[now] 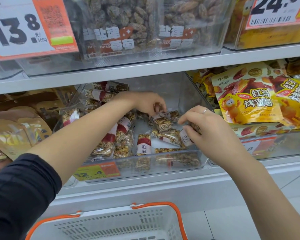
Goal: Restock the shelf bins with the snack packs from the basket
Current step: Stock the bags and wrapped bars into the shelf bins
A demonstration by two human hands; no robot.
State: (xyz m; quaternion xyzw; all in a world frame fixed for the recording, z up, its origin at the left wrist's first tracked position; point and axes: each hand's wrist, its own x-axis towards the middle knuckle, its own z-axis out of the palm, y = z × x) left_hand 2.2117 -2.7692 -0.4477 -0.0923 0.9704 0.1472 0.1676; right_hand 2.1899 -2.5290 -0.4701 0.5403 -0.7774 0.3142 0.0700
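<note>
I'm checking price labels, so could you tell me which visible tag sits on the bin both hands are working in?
The yellow-and-orange 12.4 tag, on the front of the clear nut-bar bin; the others read 13.8 and 24.

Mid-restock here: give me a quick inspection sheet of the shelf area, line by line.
Surface: grey shelf above, clear bin in the middle below it.
Job's things: nut bar packs lie loose in the bin; white basket with orange handles stands below.
Clutter: yellow sweet-potato bags to the right, tan pouches to the left.
Grippers: left hand pinches one pack; right hand grips another.
Cables: nothing seen.
Surroundings: price tags, raisin packs in the upper bin.
</note>
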